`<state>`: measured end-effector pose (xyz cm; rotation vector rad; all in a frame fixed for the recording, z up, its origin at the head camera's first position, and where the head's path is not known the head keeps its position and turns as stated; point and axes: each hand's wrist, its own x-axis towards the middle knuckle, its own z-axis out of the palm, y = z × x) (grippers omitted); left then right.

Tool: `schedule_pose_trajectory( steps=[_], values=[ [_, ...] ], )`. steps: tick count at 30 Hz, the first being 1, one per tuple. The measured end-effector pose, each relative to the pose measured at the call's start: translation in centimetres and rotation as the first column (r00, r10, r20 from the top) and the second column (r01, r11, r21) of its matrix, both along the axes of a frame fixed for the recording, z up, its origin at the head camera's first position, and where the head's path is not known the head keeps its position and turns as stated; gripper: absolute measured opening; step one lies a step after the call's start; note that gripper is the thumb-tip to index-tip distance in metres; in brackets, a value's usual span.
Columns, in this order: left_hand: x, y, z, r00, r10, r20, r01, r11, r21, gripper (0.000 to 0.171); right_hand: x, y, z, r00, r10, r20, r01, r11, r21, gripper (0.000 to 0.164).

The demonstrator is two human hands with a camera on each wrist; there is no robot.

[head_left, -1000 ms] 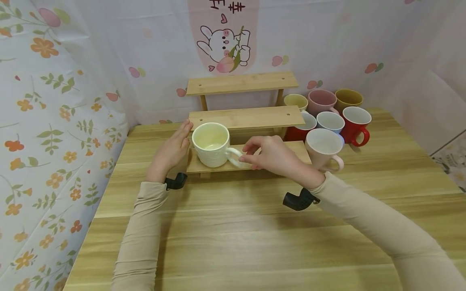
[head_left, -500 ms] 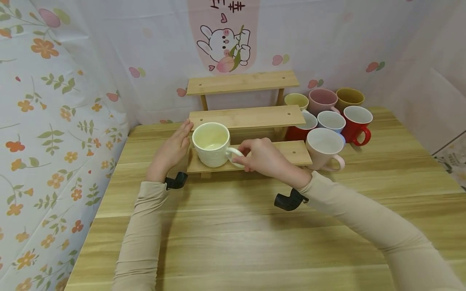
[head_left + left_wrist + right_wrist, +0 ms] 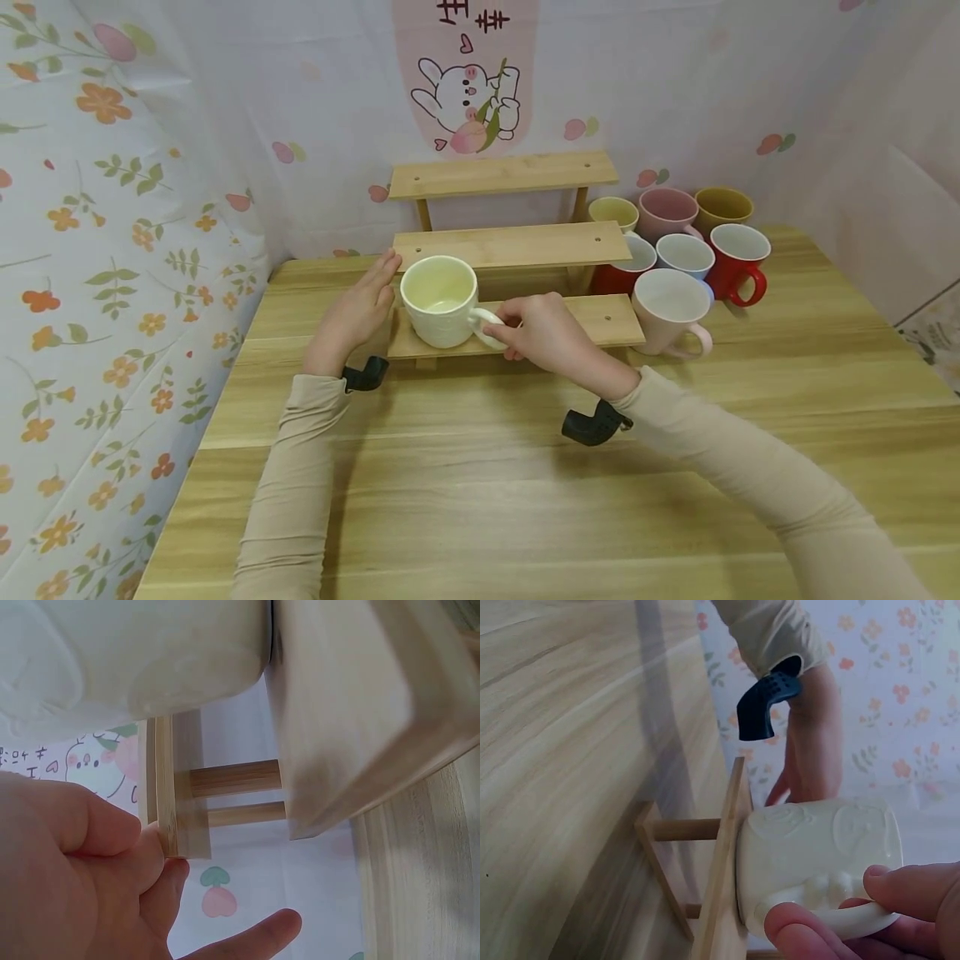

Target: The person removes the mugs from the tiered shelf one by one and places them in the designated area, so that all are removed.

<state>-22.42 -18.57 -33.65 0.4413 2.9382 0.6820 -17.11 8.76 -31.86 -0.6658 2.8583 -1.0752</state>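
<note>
A pale yellow-green mug (image 3: 439, 302) with a raised pattern stands upright on the left part of the lowest shelf (image 3: 604, 320) of a wooden three-step rack. Its handle points right, toward my right hand (image 3: 551, 337), which pinches it between thumb and fingers. In the right wrist view the thumb and fingertips lie around the mug handle (image 3: 859, 920), and the mug's base sits against the shelf board. My left hand (image 3: 356, 310) is just left of the mug, with fingers extended against the left end of the middle shelf (image 3: 517, 245). Up close, the left fingertips (image 3: 176, 871) touch that shelf's end.
Right of the rack, several mugs are grouped together. A pale pink mug (image 3: 670, 308) stands frontmost, close to the lowest shelf's right end; a red mug (image 3: 738, 262) is behind it. The rack's top shelf (image 3: 502, 175) rises near the patterned cloth backdrop (image 3: 330, 92).
My right hand has moved a little left and its fingers have come together on the mug's handle. The left hand and mug keep their places; the head view shifts slightly.
</note>
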Motion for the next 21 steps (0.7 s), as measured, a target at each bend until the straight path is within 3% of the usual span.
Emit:
schedule_pose_trajectory(
  steps=[12,21],
  values=[
    [0.1,0.2,-0.2,1.0,0.004,0.0,-0.004,1.0,0.009,0.053,0.8,1.8,-0.1,0.997,-0.055,-0.057,0.055,0.998,-0.011,0.016],
    [0.1,0.3,-0.1,1.0,-0.003,0.007,0.003,1.0,0.011,0.053,1.5,3.7,-0.2,0.994,-0.094,-0.051,0.092,0.995,-0.026,0.013]
  ],
)
